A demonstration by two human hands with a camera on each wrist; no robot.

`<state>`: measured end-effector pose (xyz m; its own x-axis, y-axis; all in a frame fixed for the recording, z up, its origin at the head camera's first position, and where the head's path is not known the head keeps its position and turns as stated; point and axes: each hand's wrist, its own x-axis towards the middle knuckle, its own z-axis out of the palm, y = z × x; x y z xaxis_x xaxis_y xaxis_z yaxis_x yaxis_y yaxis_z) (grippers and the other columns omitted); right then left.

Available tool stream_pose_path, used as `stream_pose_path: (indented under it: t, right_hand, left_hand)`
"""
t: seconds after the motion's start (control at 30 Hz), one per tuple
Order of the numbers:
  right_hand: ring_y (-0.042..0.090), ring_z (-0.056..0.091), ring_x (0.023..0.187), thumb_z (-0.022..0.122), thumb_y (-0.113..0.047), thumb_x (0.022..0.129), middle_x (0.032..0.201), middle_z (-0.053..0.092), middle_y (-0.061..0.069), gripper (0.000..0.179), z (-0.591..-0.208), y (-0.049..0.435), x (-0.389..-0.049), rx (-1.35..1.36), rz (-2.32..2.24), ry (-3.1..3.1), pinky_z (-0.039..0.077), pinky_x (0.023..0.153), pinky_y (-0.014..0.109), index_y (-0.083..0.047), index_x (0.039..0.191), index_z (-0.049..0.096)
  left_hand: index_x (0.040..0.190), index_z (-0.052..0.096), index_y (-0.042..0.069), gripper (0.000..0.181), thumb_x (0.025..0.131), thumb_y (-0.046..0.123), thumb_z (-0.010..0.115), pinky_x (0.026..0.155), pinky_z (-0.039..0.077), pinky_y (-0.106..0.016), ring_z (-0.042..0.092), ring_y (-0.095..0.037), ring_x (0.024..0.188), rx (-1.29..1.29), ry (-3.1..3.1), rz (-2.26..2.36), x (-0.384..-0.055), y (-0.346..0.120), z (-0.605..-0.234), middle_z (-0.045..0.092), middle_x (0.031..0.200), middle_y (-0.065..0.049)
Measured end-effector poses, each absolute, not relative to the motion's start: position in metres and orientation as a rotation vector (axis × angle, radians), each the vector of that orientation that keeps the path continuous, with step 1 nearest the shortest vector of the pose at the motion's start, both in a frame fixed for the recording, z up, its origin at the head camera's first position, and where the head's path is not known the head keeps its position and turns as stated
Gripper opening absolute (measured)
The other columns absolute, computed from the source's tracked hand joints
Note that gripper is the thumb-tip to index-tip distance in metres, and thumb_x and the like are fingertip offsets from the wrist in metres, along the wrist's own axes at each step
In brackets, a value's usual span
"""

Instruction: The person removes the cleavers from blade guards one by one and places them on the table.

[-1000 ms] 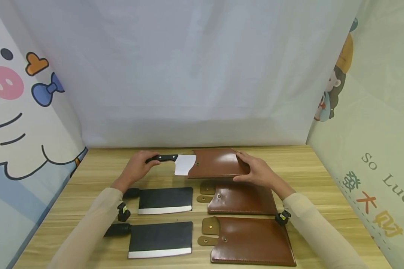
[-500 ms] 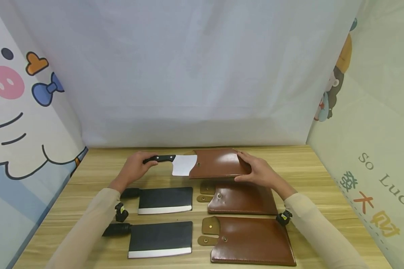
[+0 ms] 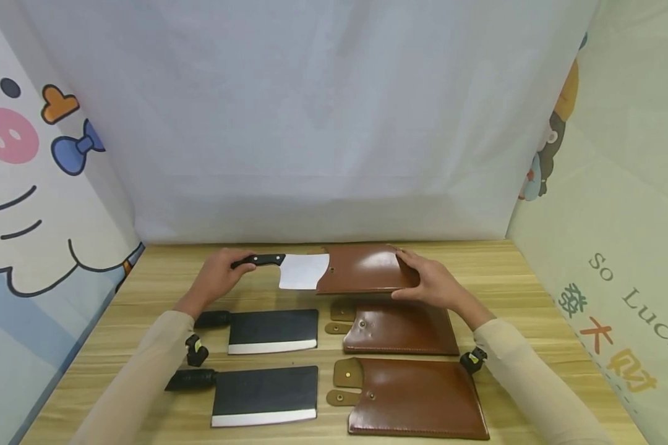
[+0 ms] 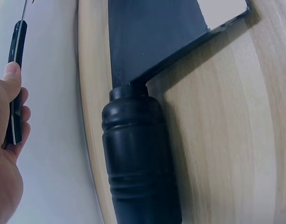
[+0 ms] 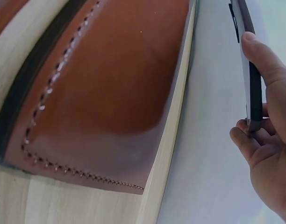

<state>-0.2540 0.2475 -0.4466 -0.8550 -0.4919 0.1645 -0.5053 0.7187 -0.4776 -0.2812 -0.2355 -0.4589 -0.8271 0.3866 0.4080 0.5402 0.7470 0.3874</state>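
My left hand (image 3: pixel 218 276) grips the black riveted handle of a cleaver (image 3: pixel 303 272) with a pale blade. Part of that blade is inside a brown leather sheath (image 3: pixel 362 270), which hides its far end. My right hand (image 3: pixel 435 283) holds the sheath by its right end, thumb along the near edge and fingers at the far edge. Both sheath and cleaver are raised off the table. In the left wrist view, the thumb presses on the cleaver's handle (image 4: pixel 17 107) with fingers curled round it. The right wrist view shows the held sheath (image 5: pixel 253 74) edge-on, between thumb and fingers.
Two dark cleavers (image 3: pixel 273 330) (image 3: pixel 264 397) with silvery edges lie on the wooden table (image 3: pixel 117 334), handles leftward. Right of them lie two brown sheaths (image 3: pixel 401 330) (image 3: pixel 417 395) with tan snap straps. A white cloth (image 3: pixel 323 123) hangs behind the table, printed cloths at both sides.
My left hand has moved left with the cleaver, and more of its blade shows outside the sheath. My right hand and the sheath have shifted slightly right.
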Motion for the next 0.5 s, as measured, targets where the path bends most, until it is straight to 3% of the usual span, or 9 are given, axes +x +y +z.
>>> stream_pose_path:
  t: [0.27,0.5]
  right_hand:
    - [0.048,0.041,0.141,0.086,-0.044,0.082,0.157,0.038,0.029,0.100,-0.447,0.251,-0.252,0.831,0.803,-2.870,0.038,0.111,0.062,-0.002,0.158,0.036]
    - [0.049,0.041,0.141,0.087,-0.042,0.082,0.157,0.038,0.030,0.099,-0.446,0.254,-0.251,0.823,0.805,-2.869,0.039,0.111,0.062,-0.001,0.157,0.037]
  left_hand:
    - [0.126,0.071,-0.001,0.035,0.095,0.014,0.074,0.090,0.052,-0.059,0.066,-0.041,0.106,-0.717,-2.640,-0.709,-0.278,-0.244,-0.458,0.072,0.118,-0.021]
    - [0.126,0.071,-0.003,0.035,0.094,0.012,0.074,0.090,0.051,-0.061,0.066,-0.043,0.107,-0.716,-2.624,-0.719,-0.274,-0.250,-0.457,0.071,0.119,-0.023]
